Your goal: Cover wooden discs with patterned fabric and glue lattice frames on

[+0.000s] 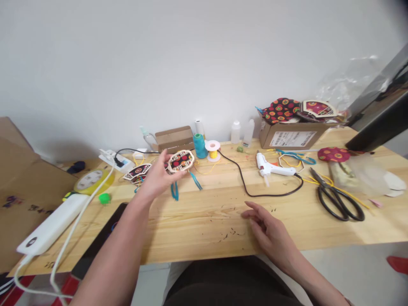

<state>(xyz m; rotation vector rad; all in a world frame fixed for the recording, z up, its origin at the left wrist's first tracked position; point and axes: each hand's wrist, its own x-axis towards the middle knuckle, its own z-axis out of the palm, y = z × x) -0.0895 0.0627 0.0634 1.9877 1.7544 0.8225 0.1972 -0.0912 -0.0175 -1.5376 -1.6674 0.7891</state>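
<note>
My left hand [161,172] grips the edge of an oval wooden-framed ornament [181,161] with dark red-patterned fabric inside and blue cords [195,180] hanging below it. Thumb and fingers close on its left side. My right hand [267,227] hovers over or rests on the near part of the wooden table [204,212], fingers loosely bent and holding nothing. Beyond the ornament stand a teal thread cone [199,146] and a spool of yellow thread [213,151]. A fan-shaped framed piece [137,172] lies left of my left hand.
A white glue gun [274,169] with a black cable lies right of centre, black-handled scissors [338,197] farther right. A cardboard box [291,135] of fabric pieces stands behind. At left are a yellow tape roll [94,180], a white power strip [54,223] and a black tray-like object [98,240].
</note>
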